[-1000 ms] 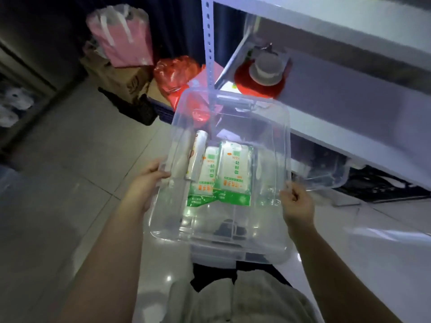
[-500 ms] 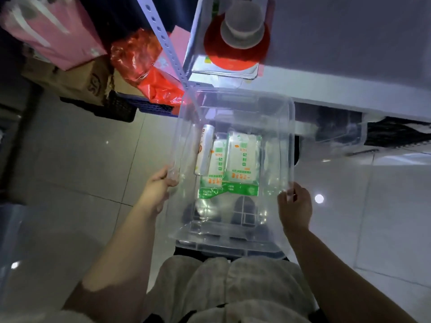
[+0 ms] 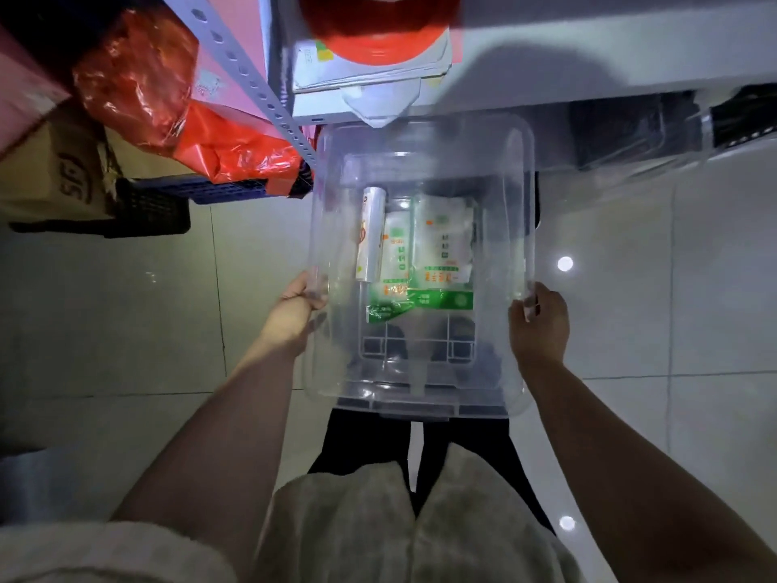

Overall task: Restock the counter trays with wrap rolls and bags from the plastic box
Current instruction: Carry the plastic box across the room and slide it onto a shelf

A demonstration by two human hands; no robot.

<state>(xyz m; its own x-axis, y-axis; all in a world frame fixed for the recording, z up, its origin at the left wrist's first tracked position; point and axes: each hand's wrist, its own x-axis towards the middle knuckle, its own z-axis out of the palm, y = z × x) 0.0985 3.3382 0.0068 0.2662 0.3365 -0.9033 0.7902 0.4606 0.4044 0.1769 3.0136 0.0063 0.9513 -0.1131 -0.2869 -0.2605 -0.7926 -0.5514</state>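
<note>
Both of my hands hold the clear plastic box (image 3: 526, 212) by its 2 long sides. My left hand (image 3: 294, 313) is curled over the left rim near the end closest to me, and my right hand (image 3: 540, 326) is curled round the right rim opposite it.

On the bottom of the box, toward its far end, lies 1 wrap roll (image 3: 370, 233) on the left. Just to its right are 2 flat packs of bags (image 3: 441, 246) printed in green and white, overlapping each other.

Just beyond the far end of the box is a white shelf (image 3: 588, 56). Off to the far left of the box, a crumpled red plastic bag (image 3: 138, 77) sits beside a cardboard carton (image 3: 50, 170). Pale floor tiles (image 3: 126, 309) lie below the box.
</note>
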